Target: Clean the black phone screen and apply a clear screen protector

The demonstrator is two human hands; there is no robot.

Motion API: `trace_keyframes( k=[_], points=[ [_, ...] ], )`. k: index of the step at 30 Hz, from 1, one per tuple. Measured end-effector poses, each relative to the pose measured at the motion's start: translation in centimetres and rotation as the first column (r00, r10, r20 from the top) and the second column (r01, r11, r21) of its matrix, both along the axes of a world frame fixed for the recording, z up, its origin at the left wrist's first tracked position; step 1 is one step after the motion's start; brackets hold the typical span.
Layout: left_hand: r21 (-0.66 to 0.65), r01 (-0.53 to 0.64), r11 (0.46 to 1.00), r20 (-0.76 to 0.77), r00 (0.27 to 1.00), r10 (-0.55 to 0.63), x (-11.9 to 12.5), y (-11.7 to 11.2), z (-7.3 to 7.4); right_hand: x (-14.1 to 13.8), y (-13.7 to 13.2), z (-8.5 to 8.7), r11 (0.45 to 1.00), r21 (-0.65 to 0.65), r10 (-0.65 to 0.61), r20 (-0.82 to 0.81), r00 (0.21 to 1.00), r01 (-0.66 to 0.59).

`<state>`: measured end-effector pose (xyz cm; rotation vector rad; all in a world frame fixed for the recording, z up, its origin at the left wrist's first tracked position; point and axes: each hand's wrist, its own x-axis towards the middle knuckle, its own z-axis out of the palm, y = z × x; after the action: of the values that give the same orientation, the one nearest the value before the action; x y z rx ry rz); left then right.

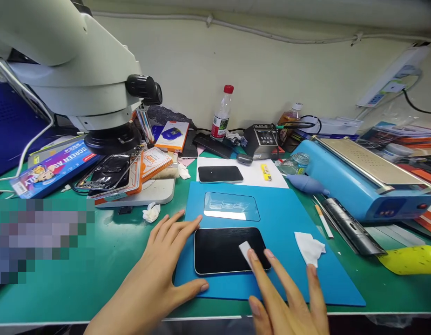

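A black-screened phone (224, 251) lies flat on a blue mat. My left hand (166, 260) is open at its left end, fingers spread, thumb near the lower left corner. Over the phone's right part, my right hand (281, 293) has its fingers stretched apart. Its index fingertip rests on a small white strip (245, 249) on the screen. A clear glass panel with a dark border (231, 206) lies just beyond the phone. A crumpled white tissue (309, 246) sits on the mat to the right, close to another right fingertip.
A microscope (107, 93) overhangs the left side, above stacked boxes and an opened phone (111, 172). Behind the mat (281, 209), another phone (220, 174) and a yellow lighter (266, 172) lie on white paper. A blue machine (351, 186), air blower (308, 184) and shaver-like device (351, 223) stand right.
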<state>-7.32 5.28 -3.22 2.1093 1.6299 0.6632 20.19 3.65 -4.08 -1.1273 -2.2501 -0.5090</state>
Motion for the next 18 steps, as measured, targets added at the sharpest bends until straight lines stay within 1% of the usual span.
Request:
trace_keyframes(
  k=[2,4,5,6,7,8,9,10,11,13,14,16,18],
  points=[
    [0.019,0.015,1.0,0.002,1.0,-0.015,0.1,-0.1,0.2,-2.4,0.2,-0.6,0.995,-0.003,0.097,0.068,0.993,-0.097],
    [0.04,0.029,0.999,0.0,1.0,-0.029,0.1,-0.1,0.2,-5.1,0.3,-1.3,0.986,0.035,0.163,0.043,0.986,-0.165],
    [0.048,0.033,0.998,-0.003,0.999,-0.033,0.1,-0.1,0.1,-6.1,0.4,-1.6,0.982,0.068,0.177,-0.02,0.984,-0.175],
    [0.058,0.036,0.998,-0.005,0.999,-0.036,0.1,-0.1,0.1,-6.7,0.4,-1.7,0.977,0.164,0.168,-0.18,0.969,-0.139],
    [0.066,0.041,0.997,-0.009,0.999,-0.041,0.1,-0.1,0.0,-6.7,0.6,-1.7,0.976,0.192,0.149,-0.274,0.95,-0.098],
    [0.071,0.045,0.996,-0.013,0.999,-0.044,0.1,-0.1,-0.1,-6.3,0.7,-1.4,0.988,0.075,0.146,-0.199,0.969,-0.133],
    [0.071,0.048,0.996,-0.019,0.999,-0.046,0.0,0.0,-0.1,-5.3,0.9,-1.1,0.99,0.008,0.144,-0.07,0.987,-0.144],
    [0.066,0.05,0.997,-0.026,0.999,-0.048,0.0,0.0,-0.2,-4.0,1.1,-0.6,0.996,-0.015,0.084,-0.016,0.996,-0.084],
    [0.059,0.05,0.997,-0.034,0.998,-0.049,-0.1,0.0,-0.3,-2.6,1.3,-0.1,1.0,-0.021,0.005,-0.007,1.0,-0.005],
    [0.05,0.045,0.998,-0.044,0.998,-0.043,-0.2,0.0,-0.4,-0.4,1.7,0.8,0.995,-0.008,-0.097,-0.016,0.995,0.097],
    [0.052,0.042,0.998,-0.047,0.998,-0.039,-0.2,0.0,-0.4,0.1,1.8,1.0,0.993,-0.001,-0.118,-0.025,0.993,0.118],
    [0.065,0.042,0.997,-0.049,0.998,-0.038,-0.2,-0.1,-0.5,-0.6,1.8,1.0,0.995,-0.004,-0.098,-0.021,0.995,0.098],
    [0.075,0.049,0.996,-0.051,0.998,-0.045,-0.2,-0.1,-0.6,-2.6,1.4,0.3,1.0,-0.013,-0.001,-0.001,1.0,0.001]
  ],
)
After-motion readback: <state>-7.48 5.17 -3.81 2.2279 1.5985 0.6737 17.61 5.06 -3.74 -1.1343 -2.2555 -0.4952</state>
